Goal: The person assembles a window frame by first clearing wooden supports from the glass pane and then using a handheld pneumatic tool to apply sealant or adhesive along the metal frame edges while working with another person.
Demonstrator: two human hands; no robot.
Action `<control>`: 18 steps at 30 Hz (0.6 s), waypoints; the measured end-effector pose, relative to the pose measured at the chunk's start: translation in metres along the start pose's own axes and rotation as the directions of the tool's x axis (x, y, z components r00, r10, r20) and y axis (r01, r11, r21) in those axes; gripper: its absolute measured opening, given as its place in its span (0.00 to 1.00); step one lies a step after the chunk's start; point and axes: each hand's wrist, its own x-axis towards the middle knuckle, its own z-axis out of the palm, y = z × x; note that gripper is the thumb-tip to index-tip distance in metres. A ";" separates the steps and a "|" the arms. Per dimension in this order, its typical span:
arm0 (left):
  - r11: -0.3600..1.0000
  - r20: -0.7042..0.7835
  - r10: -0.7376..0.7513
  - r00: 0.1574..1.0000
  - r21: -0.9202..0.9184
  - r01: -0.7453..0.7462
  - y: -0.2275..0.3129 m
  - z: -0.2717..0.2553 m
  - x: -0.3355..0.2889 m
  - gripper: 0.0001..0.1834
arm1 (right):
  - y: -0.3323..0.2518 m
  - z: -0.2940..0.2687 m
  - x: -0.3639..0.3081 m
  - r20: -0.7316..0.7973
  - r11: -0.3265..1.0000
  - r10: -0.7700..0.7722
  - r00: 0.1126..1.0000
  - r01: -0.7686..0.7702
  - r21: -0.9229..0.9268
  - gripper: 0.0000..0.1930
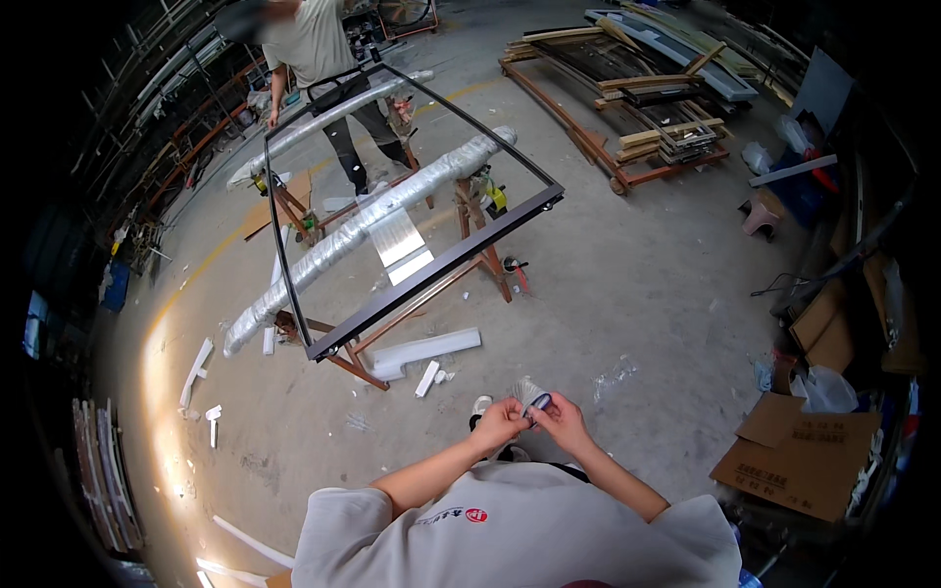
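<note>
In front of my body my two hands meet. My left hand (501, 423) is closed, its fingertips pinching the near side of a small dark, rounded piece (539, 401). My right hand (565, 421) is closed on the same piece from the other side. A pale, see-through, ribbed bit (524, 389) shows just beyond the fingers; I cannot make out what it is. Ahead, apart from my hands, a large dark rectangular frame (441, 257) lies on padded supports wrapped in shiny film (363, 235).
A person (319, 59) stands at the frame's far side, one hand by its corner. White foam strips (431, 351) litter the concrete floor. A low cart (578, 132) holds stacked frames and timber at back right. Cardboard boxes (799, 456) stand at my right; racks line the left.
</note>
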 end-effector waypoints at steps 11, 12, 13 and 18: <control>0.622 -0.058 0.268 0.962 0.772 -0.127 0.086 -0.048 0.141 0.13 | -0.064 -0.021 0.124 0.024 0.568 -0.421 0.907 0.284 -0.773 0.10; 0.652 -0.076 0.275 0.958 0.748 -0.128 0.092 -0.053 0.158 0.13 | -0.075 -0.022 0.139 0.101 0.541 -0.464 0.880 0.372 -0.755 0.11; 0.667 -0.088 0.288 0.954 0.733 -0.134 0.100 -0.055 0.176 0.13 | -0.086 -0.027 0.157 0.123 0.521 -0.462 0.878 0.381 -0.764 0.11; 0.652 -0.096 0.490 0.866 0.700 -0.292 0.155 -0.080 0.223 0.11 | -0.138 -0.039 0.243 0.180 0.914 0.342 0.922 -0.371 0.166 0.13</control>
